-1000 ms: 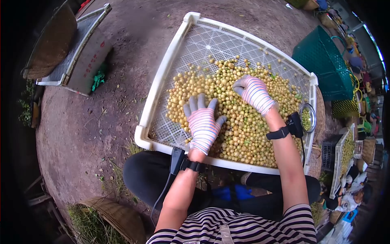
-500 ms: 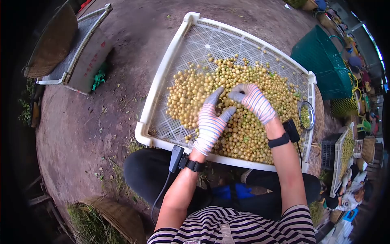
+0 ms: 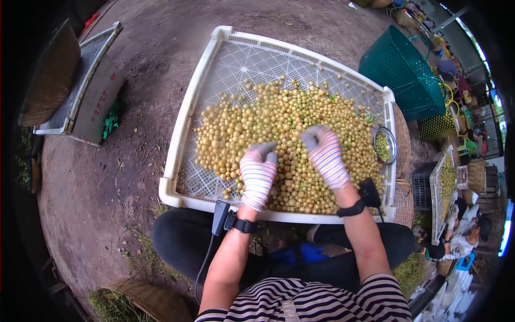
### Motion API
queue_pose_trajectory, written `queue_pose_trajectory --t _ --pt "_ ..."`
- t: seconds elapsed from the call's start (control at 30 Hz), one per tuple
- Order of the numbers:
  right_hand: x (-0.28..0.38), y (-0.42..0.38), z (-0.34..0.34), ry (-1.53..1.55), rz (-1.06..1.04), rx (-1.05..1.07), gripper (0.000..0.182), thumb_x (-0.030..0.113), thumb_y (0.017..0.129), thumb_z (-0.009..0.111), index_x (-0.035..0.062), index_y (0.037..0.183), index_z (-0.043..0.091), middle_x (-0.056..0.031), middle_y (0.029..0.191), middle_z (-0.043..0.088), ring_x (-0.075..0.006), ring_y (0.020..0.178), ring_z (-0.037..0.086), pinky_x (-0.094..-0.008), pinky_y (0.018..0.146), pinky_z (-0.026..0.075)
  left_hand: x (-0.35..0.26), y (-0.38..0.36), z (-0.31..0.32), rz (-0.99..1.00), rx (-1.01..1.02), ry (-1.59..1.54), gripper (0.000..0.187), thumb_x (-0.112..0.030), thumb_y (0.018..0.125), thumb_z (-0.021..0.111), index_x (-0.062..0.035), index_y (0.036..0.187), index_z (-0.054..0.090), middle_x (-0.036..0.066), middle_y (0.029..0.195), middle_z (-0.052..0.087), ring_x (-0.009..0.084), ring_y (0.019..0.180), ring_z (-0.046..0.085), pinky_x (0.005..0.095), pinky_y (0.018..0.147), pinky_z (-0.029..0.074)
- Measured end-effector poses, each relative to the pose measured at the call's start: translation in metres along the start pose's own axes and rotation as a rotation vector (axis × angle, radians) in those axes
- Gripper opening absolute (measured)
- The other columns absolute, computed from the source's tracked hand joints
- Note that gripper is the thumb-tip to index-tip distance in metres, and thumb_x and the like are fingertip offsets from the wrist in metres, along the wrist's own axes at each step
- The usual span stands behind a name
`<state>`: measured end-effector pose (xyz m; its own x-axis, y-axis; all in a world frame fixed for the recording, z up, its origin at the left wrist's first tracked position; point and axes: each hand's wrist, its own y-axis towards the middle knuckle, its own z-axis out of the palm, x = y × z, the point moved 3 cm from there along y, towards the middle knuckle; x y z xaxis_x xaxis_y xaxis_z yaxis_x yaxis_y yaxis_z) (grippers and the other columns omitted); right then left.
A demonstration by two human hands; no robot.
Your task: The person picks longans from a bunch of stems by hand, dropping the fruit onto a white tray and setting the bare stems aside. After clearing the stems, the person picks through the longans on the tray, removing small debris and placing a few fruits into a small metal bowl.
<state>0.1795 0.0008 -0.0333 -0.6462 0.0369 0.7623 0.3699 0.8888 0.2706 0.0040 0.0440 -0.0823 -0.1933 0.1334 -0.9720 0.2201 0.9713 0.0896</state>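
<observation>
Heap of small yellow-green fruits (image 3: 279,134) in white perforated tray (image 3: 185,121) on dirt ground; left hand (image 3: 258,174) gloved, fingers curled into fruits; right hand (image 3: 324,156) gloved, fingers bent together on heap; small metal bowl (image 3: 384,146) at tray's right edge; green basket (image 3: 402,70) beyond

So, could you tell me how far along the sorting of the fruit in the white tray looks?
Early, it seems. A small metal bowl at the tray edge holds a few greenish fruit, apparently picked out. Both gloved hands, left hand and right hand, rest curled in the fruit pile; what they grip is hidden. Most fruit lies heaped mid-tray, so the bulk looks left to do.
</observation>
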Motion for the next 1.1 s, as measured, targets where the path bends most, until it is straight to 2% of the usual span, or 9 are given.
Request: queue_pose_trajectory --t 0.13,0.3,0.4,0.57,0.67,0.83,0.93,0.97,1.1 --pt "-0.026 0.045 -0.07 -0.538 0.209 0.246 0.016 0.019 0.08 0.07 0.0054 0.088 0.072 -0.0163 0.09 0.069 -0.0333 0.078 0.065 -0.0394 0.075 0.053 -0.01 0.007 -0.013 0.111 -0.084 0.329 0.03 -0.009 0.078 0.07 -0.009 0.107 0.071 0.019 0.114 0.063 0.0363 0.107 0.058 0.0443 0.094 0.045" --pt "-0.059 0.06 -0.053 -0.835 0.012 0.568 0.029 0.027 0.083 0.069 0.0114 0.107 0.074 -0.0185 0.1 0.07 -0.0344 0.091 0.067 -0.0431 0.084 0.052 -0.013 0.0 0.001 0.222 -0.085 0.49 0.04 -0.011 0.074 0.076 -0.0117 0.114 0.07 0.016 0.126 0.059 0.0363 0.118 0.051 0.0448 0.102 0.041" --pt "-0.068 0.069 -0.047 -0.68 0.273 0.541 0.025 0.025 0.083 0.069 0.0115 0.102 0.075 -0.0185 0.093 0.071 -0.0352 0.088 0.068 -0.0434 0.083 0.052 -0.01 -0.003 0.008 0.194 -0.01 0.378 0.039 -0.011 0.075 0.075 -0.0105 0.113 0.069 0.016 0.125 0.059 0.0367 0.119 0.051 0.0436 0.102 0.042" --pt "-0.051 0.05 -0.038 -0.176 0.521 0.484 0.023 0.024 0.089 0.067 0.0028 0.092 0.074 -0.0041 0.067 0.064 -0.0097 0.058 0.056 -0.0277 0.05 0.046 -0.013 -0.007 0.021 0.148 0.113 0.016 0.057 -0.008 0.076 0.076 -0.0042 0.129 0.058 0.018 0.128 0.058 0.0296 0.12 0.055 0.0393 0.101 0.046" --pt "-0.013 0.032 -0.035 0.256 0.57 0.369 0.023 0.024 0.09 0.067 0.0031 0.094 0.074 -0.0016 0.067 0.062 -0.0061 0.055 0.053 -0.0215 0.043 0.039 -0.001 -0.008 0.036 -0.034 0.248 -0.236 0.077 -0.006 0.076 0.079 -0.0045 0.144 0.042 0.015 0.14 0.051 0.0275 0.125 0.051 0.0372 0.095 0.051" --pt "0.029 0.031 -0.043 0.275 0.544 0.334 0.025 0.024 0.089 0.069 0.0007 0.095 0.073 -0.004 0.068 0.064 -0.0078 0.057 0.056 -0.0218 0.047 0.042 -0.003 -0.007 0.036 0.003 0.26 -0.239 0.081 -0.002 0.075 0.079 -0.0064 0.146 0.04 0.013 0.142 0.048 0.0279 0.125 0.05 0.0361 0.095 0.051" --pt "-0.003 0.041 -0.05 -0.203 0.229 0.287 0.027 0.023 0.088 0.069 -0.0001 0.102 0.072 -0.0102 0.074 0.068 -0.0135 0.062 0.062 -0.0278 0.057 0.05 0.007 -0.006 0.032 0.0 0.203 -0.172 0.074 0.0 0.077 0.077 -0.0051 0.143 0.045 0.013 0.139 0.05 0.0268 0.124 0.051 0.0343 0.092 0.053" --pt "-0.014 0.042 -0.048 -0.25 0.146 0.275 0.024 0.02 0.087 0.068 0.0038 0.105 0.072 -0.0156 0.086 0.072 -0.0229 0.071 0.068 -0.0352 0.071 0.054 0.01 -0.006 0.032 -0.016 0.122 -0.226 0.063 -0.004 0.073 0.077 -0.0024 0.132 0.054 0.019 0.127 0.057 0.0316 0.119 0.056 0.0375 0.101 0.046" --pt "-0.022 0.046 -0.012 -0.437 -0.035 0.367 0.02 0.02 0.087 0.065 0.0112 0.102 0.075 -0.0166 0.095 0.072 -0.0347 0.084 0.069 -0.0431 0.081 0.053 0.016 -0.011 0.03 -0.21 0.146 -0.289 0.059 -0.004 0.075 0.076 -0.0022 0.131 0.055 0.018 0.127 0.058 0.0293 0.112 0.06 0.0362 0.094 0.051"
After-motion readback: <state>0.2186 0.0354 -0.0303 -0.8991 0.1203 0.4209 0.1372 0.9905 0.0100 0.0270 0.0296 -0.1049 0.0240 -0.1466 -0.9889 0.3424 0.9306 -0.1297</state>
